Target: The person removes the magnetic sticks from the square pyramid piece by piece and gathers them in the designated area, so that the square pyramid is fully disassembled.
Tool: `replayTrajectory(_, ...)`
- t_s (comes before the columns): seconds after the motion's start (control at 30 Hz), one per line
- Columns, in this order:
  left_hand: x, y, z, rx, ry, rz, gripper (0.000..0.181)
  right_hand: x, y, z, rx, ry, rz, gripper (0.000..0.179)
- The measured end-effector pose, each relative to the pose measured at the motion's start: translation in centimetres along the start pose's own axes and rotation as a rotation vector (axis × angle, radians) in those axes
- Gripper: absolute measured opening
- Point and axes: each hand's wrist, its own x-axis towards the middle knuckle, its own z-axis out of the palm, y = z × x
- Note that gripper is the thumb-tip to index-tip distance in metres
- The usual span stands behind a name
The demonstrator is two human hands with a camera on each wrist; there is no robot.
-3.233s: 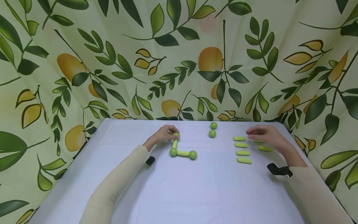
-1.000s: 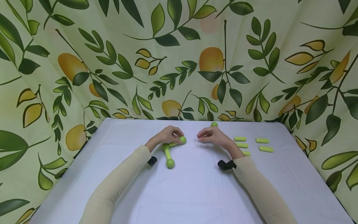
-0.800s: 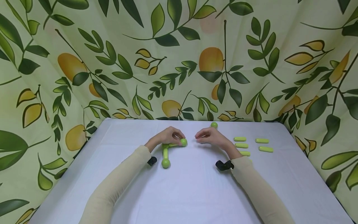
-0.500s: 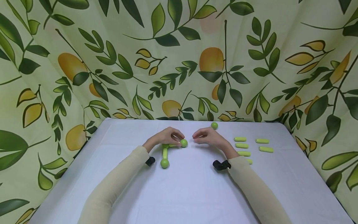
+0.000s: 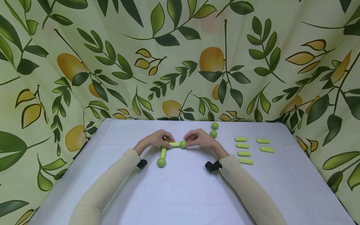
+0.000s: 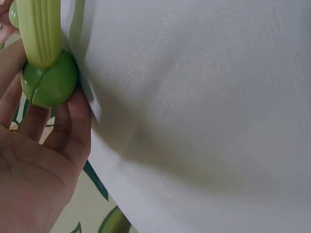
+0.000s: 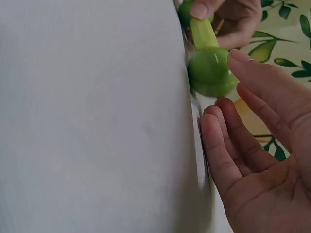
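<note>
**Green L-shape [image 5: 163,152] left of centre on the table [image 5: 180,190]**

Left hand [image 5: 156,138] is clamped on the corner ball [image 6: 51,80]. Right hand [image 5: 199,138] has loose, parted fingers, thumb by the right end ball [image 5: 183,144]; can't tell if it's touching. Near end's got the third ball [image 5: 161,162]. Farther right: two loose balls [image 5: 215,126], then six sticks [image 5: 244,153].

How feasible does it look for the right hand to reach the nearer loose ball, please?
Probably yes: the right hand is close by, and nothing visible stands between it and the nearer loose ball.
</note>
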Motion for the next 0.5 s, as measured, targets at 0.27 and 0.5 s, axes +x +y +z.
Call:
replayTrajectory(0.27, 0.2, -0.2, 0.2, -0.006, 0.062, 0.045, 0.019, 1.0, -0.5, 1.3, -0.068, -0.018, 0.009, 0.029)
replayTrajectory(0.5, -0.7, 0.0, -0.1, 0.010, 0.102, -0.009, 0.017, 1.0, -0.8, 1.5, -0.125, -0.022, 0.005, 0.023)
